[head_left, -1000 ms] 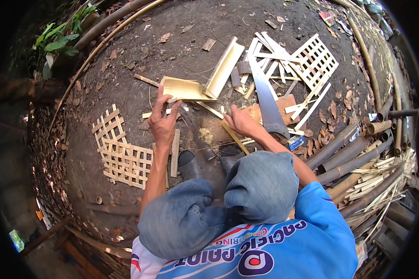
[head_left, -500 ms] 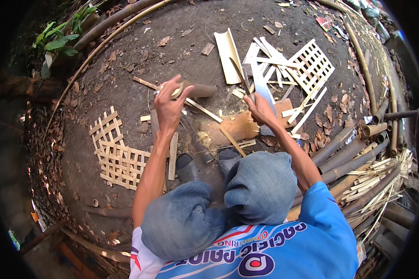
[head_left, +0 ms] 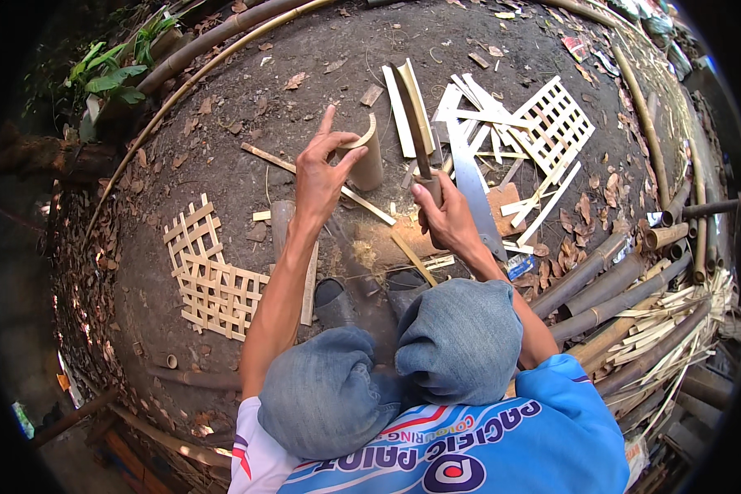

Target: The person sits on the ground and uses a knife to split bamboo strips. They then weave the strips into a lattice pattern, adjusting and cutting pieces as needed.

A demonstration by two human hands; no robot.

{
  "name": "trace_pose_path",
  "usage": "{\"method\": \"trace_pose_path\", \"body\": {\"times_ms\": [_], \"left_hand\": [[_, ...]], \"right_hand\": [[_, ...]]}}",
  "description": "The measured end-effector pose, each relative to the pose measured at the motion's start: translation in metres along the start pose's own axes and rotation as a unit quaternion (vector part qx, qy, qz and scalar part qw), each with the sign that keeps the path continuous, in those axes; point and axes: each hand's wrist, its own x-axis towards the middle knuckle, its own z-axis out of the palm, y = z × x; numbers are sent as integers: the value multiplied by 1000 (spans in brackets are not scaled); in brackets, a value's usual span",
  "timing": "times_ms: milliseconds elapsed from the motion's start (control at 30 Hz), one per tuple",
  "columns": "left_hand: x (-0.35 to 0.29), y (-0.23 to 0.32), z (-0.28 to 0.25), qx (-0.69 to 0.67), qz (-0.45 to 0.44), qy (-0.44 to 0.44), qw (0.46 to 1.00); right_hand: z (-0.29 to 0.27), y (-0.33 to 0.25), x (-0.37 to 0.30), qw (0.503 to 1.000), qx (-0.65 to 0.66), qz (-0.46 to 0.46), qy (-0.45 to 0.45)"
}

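Observation:
My left hand (head_left: 321, 171) has thumb and fingers at the top rim of a split bamboo section (head_left: 369, 165), with one finger raised off it. The bamboo stands nearly upright, its curved cut edge at the top. In my right hand (head_left: 451, 216) is the handle of a machete (head_left: 414, 115), its dark blade pointing up and away from me. A hand saw (head_left: 472, 185) lies just right of this hand. Beneath both hands is a wooden block (head_left: 500, 206) with shavings around it. Another split bamboo half (head_left: 425, 90) lies behind the machete blade.
Woven bamboo lattices lie on the left (head_left: 214, 284) and far right (head_left: 556, 119), the latter beside loose bamboo strips (head_left: 547, 206). Bamboo poles (head_left: 601, 284) and a heap of thin splints (head_left: 663, 329) are piled at right. My sandals (head_left: 333, 300) are close below the block.
The bamboo section has tipped from lying sideways to nearly upright in my left hand. My right hand has shifted left and turned, and the machete blade now points more upward.

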Motion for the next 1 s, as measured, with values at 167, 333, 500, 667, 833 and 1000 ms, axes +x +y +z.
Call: {"method": "trace_pose_path", "body": {"times_ms": [167,333,500,667,833,1000], "left_hand": [[-8,-10,13,-66,21,60,996],[-12,-17,19,-66,35,72,995],[-16,-11,19,-77,15,75,994],[-17,-2,21,-166,-33,99,981],[-18,-12,17,-196,-24,64,978],[-18,-10,18,-200,-36,63,977]], "right_hand": [[6,-42,0,990,-80,-112,-38],[22,-53,10,983,-70,-155,-61],[29,-57,11,986,-74,-134,-60],[28,-49,16,985,-85,-139,-60],[27,-59,13,988,-71,-112,-75],[26,-50,16,985,-78,-141,-64]]}}
